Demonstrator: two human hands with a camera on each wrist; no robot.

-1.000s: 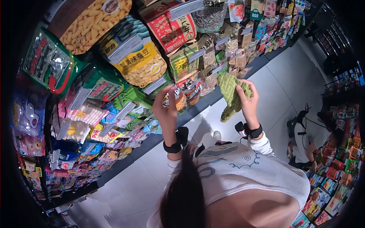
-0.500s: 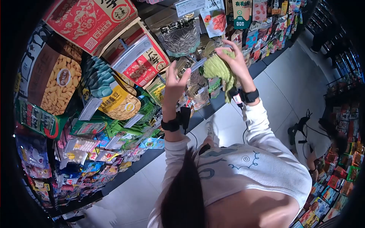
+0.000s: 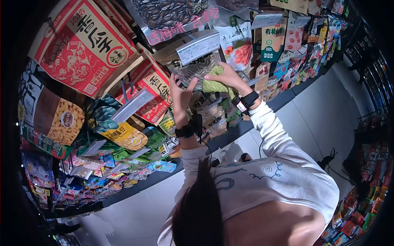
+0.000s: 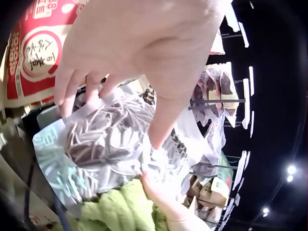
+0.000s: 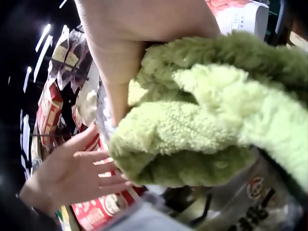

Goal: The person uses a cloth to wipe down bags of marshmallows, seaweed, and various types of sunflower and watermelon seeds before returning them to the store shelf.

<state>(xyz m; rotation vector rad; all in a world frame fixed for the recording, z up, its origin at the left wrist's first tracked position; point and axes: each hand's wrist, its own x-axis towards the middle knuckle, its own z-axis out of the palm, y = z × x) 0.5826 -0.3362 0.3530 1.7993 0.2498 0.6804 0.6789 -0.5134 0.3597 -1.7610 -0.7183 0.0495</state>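
Observation:
A clear bag of striped seeds (image 3: 189, 73) (image 4: 108, 134) hangs behind a price label (image 3: 199, 47). My left hand (image 3: 181, 97) (image 4: 139, 48) is at the bag's left side, its fingers spread along the edge and its thumb over the front. At the bag's lower right, my right hand (image 3: 230, 78) (image 5: 144, 24) holds a fluffy green cloth (image 3: 214, 85) (image 5: 192, 115), which lies bunched against the bag. In the right wrist view, the left hand's fingers (image 5: 98, 168) look nearly straight; the cloth covers much of the bag.
Red seed bags (image 3: 84, 49) hang at the left, above a yellow bean bag (image 3: 127, 137). A white pouch (image 3: 236, 43) and a green-and-tan pouch (image 3: 273, 41) hang at the right. Label holders (image 3: 133, 104) stick out from the rack. Floor tiles (image 3: 303, 119) lie below.
Both hands have moved up the rack to the seed bag and come closer together. The green cloth has gone from hanging in front of lower packets to the bag's front.

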